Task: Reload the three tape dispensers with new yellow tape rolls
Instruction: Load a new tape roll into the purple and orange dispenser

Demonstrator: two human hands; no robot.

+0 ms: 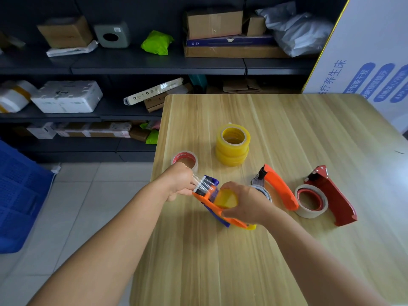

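An orange and blue tape dispenser (pixel 212 202) lies near the table's left edge with a yellow tape roll (pixel 226 198) seated in it. My right hand (pixel 245 204) grips that roll and the dispenser body. My left hand (pixel 180 182) pinches the tape's free end (pixel 202 183), drawn across the dispenser's front. Two yellow rolls (pixel 233 143) stand stacked farther back. An orange dispenser (pixel 279 186) and a red dispenser (pixel 331 195), each with a whitish roll, lie to the right.
A clear roll with a red core (pixel 185 159) lies flat by the left table edge (pixel 157 151). Dark shelves (pixel 132 65) with boxes stand behind, a blue crate (pixel 19 195) on the floor at left, a white printed board (pixel 371 51) at right.
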